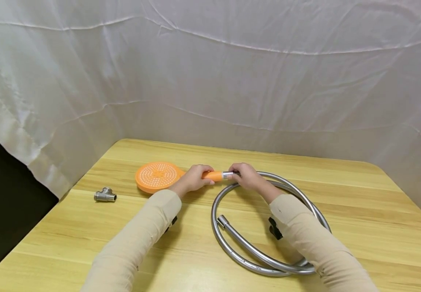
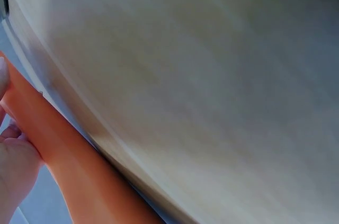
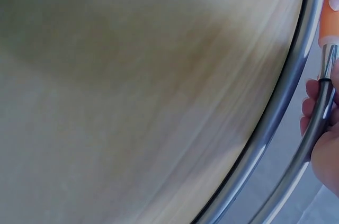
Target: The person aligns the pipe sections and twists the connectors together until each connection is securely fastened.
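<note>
An orange shower head (image 1: 158, 176) with a round, white-dotted face lies toward the left. My left hand (image 1: 194, 177) grips its handle (image 2: 69, 155), fingers and thumb around it. At the handle's end, my right hand (image 1: 246, 177) pinches the chrome hose connector (image 3: 329, 61), which meets the orange handle end to end. From there the grey metal shower hose (image 1: 215, 227) runs in loops over the table beneath the right forearm. Its free end, a metal nut (image 1: 222, 221), lies inside the loop. In the right wrist view, fingers curl around the hose just below the connector.
A small chrome T-shaped fitting (image 1: 105, 195) sits on the wooden table (image 1: 181, 259) at the left. Pale cloth (image 1: 210, 81) hangs behind and beside the table. A dark gap (image 1: 6, 202) shows past the left edge. Black wrist mounts (image 1: 275, 228) show below the sleeves.
</note>
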`<control>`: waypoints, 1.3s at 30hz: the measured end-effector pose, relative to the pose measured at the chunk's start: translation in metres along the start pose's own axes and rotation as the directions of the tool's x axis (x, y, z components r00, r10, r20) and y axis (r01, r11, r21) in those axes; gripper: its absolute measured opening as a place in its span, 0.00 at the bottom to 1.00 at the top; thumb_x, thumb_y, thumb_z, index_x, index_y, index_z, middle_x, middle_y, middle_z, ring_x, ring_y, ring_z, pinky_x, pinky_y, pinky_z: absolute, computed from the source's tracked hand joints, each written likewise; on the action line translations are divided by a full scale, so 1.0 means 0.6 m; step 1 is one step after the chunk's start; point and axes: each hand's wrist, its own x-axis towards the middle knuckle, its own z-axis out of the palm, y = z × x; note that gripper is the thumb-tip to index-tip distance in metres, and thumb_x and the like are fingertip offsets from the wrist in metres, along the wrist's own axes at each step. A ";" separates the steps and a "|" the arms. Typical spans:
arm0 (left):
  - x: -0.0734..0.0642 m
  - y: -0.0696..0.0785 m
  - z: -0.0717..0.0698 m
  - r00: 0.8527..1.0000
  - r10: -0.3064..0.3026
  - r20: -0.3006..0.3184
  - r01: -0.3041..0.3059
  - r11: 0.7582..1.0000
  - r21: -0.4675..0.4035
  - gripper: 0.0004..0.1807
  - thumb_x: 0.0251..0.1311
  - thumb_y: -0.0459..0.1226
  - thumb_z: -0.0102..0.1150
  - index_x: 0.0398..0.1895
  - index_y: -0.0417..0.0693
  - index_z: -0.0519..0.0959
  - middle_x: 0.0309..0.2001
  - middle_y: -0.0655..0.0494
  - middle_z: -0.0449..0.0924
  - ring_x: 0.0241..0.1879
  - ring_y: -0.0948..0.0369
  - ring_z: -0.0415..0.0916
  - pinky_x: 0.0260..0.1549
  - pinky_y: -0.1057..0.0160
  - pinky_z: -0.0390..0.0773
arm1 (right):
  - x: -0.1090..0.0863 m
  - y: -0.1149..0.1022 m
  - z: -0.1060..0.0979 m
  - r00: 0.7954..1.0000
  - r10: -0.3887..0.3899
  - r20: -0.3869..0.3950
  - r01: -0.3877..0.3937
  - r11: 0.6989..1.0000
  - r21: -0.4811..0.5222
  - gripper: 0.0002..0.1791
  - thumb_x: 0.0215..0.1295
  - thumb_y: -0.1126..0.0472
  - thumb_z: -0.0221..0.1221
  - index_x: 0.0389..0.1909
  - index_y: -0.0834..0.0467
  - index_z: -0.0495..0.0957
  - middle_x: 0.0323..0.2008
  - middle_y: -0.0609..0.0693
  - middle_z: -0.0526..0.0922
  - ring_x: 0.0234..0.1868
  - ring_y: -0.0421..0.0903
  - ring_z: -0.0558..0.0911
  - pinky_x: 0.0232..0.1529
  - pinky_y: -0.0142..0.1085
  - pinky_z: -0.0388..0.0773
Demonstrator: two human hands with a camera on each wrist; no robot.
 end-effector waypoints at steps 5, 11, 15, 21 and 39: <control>-0.001 0.001 -0.001 1.000 0.006 0.000 -0.006 1.000 0.002 0.18 0.56 0.37 0.63 0.49 0.38 0.77 0.45 0.46 0.80 0.42 0.56 0.73 0.49 0.57 0.73 | -0.001 -0.001 0.000 1.000 -0.019 -0.006 0.019 1.000 -0.008 0.09 0.66 0.63 0.53 0.36 0.65 0.78 0.27 0.54 0.79 0.24 0.41 0.68 0.27 0.31 0.67; -0.001 0.001 -0.001 1.000 0.008 -0.001 -0.008 1.000 0.002 0.18 0.56 0.37 0.63 0.49 0.38 0.77 0.44 0.47 0.80 0.42 0.56 0.73 0.49 0.57 0.73 | -0.001 0.000 0.001 1.000 -0.001 0.002 0.001 1.000 0.005 0.10 0.67 0.62 0.53 0.40 0.66 0.76 0.30 0.56 0.79 0.27 0.43 0.72 0.29 0.33 0.72; -0.001 0.000 -0.001 1.000 0.008 -0.001 -0.008 1.000 0.005 0.19 0.55 0.37 0.63 0.49 0.38 0.77 0.44 0.46 0.80 0.42 0.56 0.73 0.50 0.57 0.73 | -0.002 -0.001 0.000 0.999 0.050 0.009 -0.051 0.998 0.040 0.11 0.63 0.62 0.58 0.43 0.64 0.73 0.34 0.56 0.79 0.32 0.45 0.75 0.34 0.35 0.74; -0.001 -0.001 -0.001 1.000 0.011 -0.005 -0.011 1.000 0.005 0.18 0.55 0.37 0.63 0.49 0.38 0.77 0.45 0.46 0.80 0.43 0.55 0.74 0.50 0.56 0.74 | -0.003 -0.002 0.000 0.998 0.060 -0.016 -0.059 0.997 0.051 0.09 0.59 0.64 0.61 0.37 0.62 0.72 0.32 0.54 0.78 0.32 0.45 0.74 0.33 0.34 0.73; 0.001 0.002 0.001 1.000 0.001 -0.009 -0.001 1.000 0.020 0.19 0.56 0.38 0.63 0.49 0.38 0.77 0.44 0.46 0.80 0.39 0.57 0.72 0.46 0.58 0.73 | -0.003 -0.002 -0.002 1.000 0.012 -0.016 -0.012 1.000 0.023 0.08 0.65 0.63 0.55 0.36 0.65 0.77 0.30 0.56 0.80 0.26 0.42 0.71 0.28 0.32 0.70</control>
